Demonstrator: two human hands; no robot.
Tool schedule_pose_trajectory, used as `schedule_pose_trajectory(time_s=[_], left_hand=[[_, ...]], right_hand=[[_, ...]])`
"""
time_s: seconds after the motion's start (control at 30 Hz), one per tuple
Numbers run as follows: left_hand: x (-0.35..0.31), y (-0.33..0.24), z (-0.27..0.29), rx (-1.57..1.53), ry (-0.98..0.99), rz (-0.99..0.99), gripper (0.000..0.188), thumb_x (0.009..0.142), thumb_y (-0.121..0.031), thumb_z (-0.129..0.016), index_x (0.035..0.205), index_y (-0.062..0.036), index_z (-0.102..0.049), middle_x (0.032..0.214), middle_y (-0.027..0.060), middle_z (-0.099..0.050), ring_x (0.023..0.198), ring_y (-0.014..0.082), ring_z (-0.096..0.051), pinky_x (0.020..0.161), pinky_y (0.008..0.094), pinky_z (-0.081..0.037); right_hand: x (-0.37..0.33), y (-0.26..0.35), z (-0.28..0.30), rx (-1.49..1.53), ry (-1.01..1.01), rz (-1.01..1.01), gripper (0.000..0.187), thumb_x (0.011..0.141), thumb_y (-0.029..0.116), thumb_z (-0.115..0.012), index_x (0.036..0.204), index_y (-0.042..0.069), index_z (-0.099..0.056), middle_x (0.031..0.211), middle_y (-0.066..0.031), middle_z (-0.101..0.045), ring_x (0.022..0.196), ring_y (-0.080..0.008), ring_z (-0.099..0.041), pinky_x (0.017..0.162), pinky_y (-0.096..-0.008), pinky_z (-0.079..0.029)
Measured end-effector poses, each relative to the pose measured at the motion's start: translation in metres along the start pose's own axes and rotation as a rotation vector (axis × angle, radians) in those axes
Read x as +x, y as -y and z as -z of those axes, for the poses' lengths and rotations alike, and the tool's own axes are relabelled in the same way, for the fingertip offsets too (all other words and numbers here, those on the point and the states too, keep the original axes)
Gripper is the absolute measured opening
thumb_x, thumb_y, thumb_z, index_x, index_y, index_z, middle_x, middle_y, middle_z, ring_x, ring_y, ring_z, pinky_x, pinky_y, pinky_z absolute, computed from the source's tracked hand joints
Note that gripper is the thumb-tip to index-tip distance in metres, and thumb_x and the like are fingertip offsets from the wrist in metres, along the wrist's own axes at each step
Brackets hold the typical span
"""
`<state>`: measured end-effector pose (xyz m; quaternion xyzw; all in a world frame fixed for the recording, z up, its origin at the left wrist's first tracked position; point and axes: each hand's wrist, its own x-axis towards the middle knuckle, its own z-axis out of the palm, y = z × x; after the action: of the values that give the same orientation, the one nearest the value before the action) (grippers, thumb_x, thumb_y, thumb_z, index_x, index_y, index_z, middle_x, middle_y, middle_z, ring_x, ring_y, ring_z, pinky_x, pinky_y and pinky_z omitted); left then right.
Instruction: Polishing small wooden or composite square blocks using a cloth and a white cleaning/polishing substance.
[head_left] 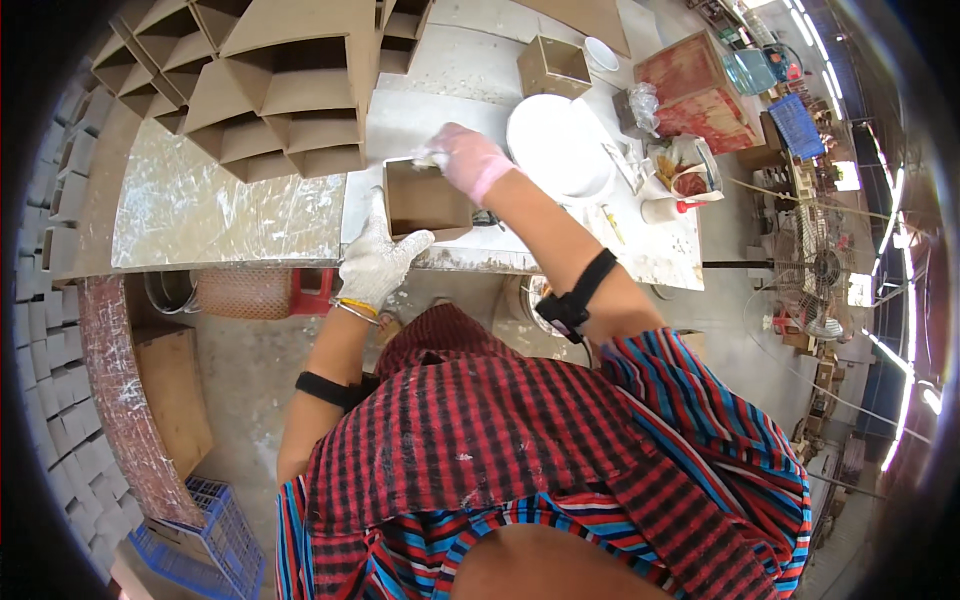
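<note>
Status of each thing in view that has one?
Small brown cardboard box, open-topped
Left hand in white knitted glove, spread against that box
Right hand in pink glove, bent at its far rim
Brown cardboard boxes at upper left, open
White bottle with red top, top on
Round caged fan, motion unclear

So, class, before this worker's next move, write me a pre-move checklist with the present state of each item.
1. Cardboard box set with its open side up: ok.
2. Left grip touching the box: ok, at its near left corner.
3. Right grip at the box: ok, over its far edge near the right corner.
4. What the right grip holds, if anything: cannot tell; its fingertips are blurred and whitish.
5. Both hands gloved: ok, white knit on the left, pink on the right.
6. Box well back from the front edge of the table: not ok, I'd say; it sits close to that edge.
</note>
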<state>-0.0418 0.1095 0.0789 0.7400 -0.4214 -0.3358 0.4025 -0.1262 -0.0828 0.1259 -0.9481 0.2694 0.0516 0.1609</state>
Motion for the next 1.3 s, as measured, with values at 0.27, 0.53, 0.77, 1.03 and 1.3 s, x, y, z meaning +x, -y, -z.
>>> schedule_pose_trajectory(time_s=[0.27, 0.53, 0.77, 1.03, 1.3], left_hand=[[0.0, 0.011, -0.003, 0.126, 0.037, -0.005, 0.093, 0.071, -0.04, -0.07, 0.14, -0.0012, -0.02, 0.127, 0.0262, -0.045, 0.115, 0.039, -0.047, 0.095, 0.0387, -0.038], [-0.003, 0.033, -0.009, 0.152, -0.023, -0.1, 0.081, 0.078, -0.038, -0.064, 0.139, -0.0042, -0.024, 0.123, 0.0263, -0.048, 0.111, 0.0412, -0.048, 0.092, 0.0422, -0.04], [-0.008, 0.032, -0.011, 0.146, -0.032, -0.042, 0.07, 0.077, -0.039, -0.063, 0.13, -0.0022, -0.037, 0.114, 0.0238, -0.054, 0.099, 0.0408, -0.054, 0.084, 0.0434, -0.044], [-0.009, 0.036, -0.015, 0.35, 0.003, -0.106, 0.06, 0.077, -0.037, -0.065, 0.121, -0.0019, -0.045, 0.097, 0.0217, -0.061, 0.088, 0.0415, -0.058, 0.077, 0.0441, -0.047], [-0.009, 0.018, 0.002, 0.158, -0.047, -0.029, 0.082, 0.073, -0.028, -0.071, 0.138, -0.0059, -0.026, 0.104, 0.0201, -0.061, 0.096, 0.0347, -0.059, 0.08, 0.0392, -0.048]], right_hand=[[0.014, -0.011, -0.035, -0.041, -0.402, 0.106, 0.02, 0.083, 0.016, -0.055, 0.1, 0.016, -0.067, 0.101, -0.0101, -0.061, 0.095, -0.026, -0.056, 0.082, -0.0321, -0.046], [0.003, 0.05, -0.054, 0.095, 0.127, -0.025, 0.025, 0.085, 0.016, -0.052, 0.107, 0.006, -0.059, 0.1, -0.0099, -0.061, 0.089, -0.0234, -0.058, 0.082, -0.0346, -0.045], [-0.037, 0.06, -0.018, 0.191, 0.233, 0.126, 0.026, 0.08, 0.008, -0.054, 0.104, 0.006, -0.061, 0.097, -0.0134, -0.063, 0.092, -0.0298, -0.059, 0.081, -0.0343, -0.047], [-0.035, 0.066, -0.036, 0.053, 0.156, 0.149, 0.029, 0.078, 0.01, -0.058, 0.106, 0.003, -0.058, 0.086, -0.0168, -0.062, 0.086, -0.0311, -0.06, 0.078, -0.0358, -0.048], [-0.059, 0.037, -0.013, 0.324, 0.13, 0.299, 0.03, 0.08, 0.008, -0.051, 0.106, 0.014, -0.065, 0.106, -0.0059, -0.062, 0.094, -0.0262, -0.055, 0.089, -0.0334, -0.043]])
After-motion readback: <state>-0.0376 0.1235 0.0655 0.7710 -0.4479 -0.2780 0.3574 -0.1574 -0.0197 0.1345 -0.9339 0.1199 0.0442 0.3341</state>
